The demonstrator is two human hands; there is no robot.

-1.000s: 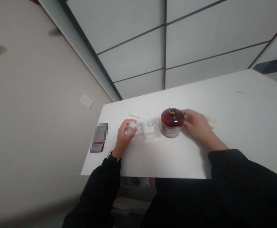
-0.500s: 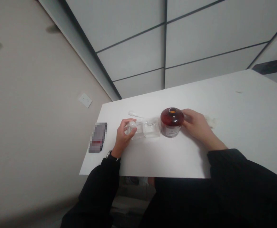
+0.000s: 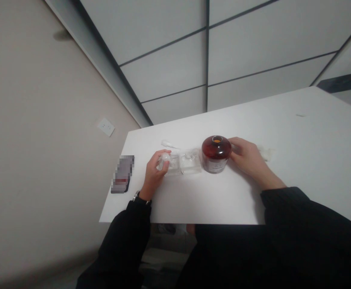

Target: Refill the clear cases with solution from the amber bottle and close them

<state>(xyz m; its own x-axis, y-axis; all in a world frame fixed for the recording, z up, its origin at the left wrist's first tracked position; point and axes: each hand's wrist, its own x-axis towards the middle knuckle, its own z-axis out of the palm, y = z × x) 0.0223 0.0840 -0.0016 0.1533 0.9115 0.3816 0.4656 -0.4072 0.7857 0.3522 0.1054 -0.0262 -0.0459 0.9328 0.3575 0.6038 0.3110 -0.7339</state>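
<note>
Though a pale label faces the camera, its print is too small to read on the red bottle, which stands upright on the white table, left of the middle, an orange spot showing in its mouth. The right hand holds its right side, fingers curled against the glass, with the tips hidden behind it. Just left of it stands a middle bottle of clear glass, and left again a clear bottle, whose rounded top the left hand grips with closed fingers. Whether the two clear ones touch is hard to tell. Behind them lies a small clear thing, and another lies right of the right hand; both are too faint to name. Beyond the table's left edge a dark thing is blurred out. A socket sits on the wall. Both black sleeves are cut off below.
</note>
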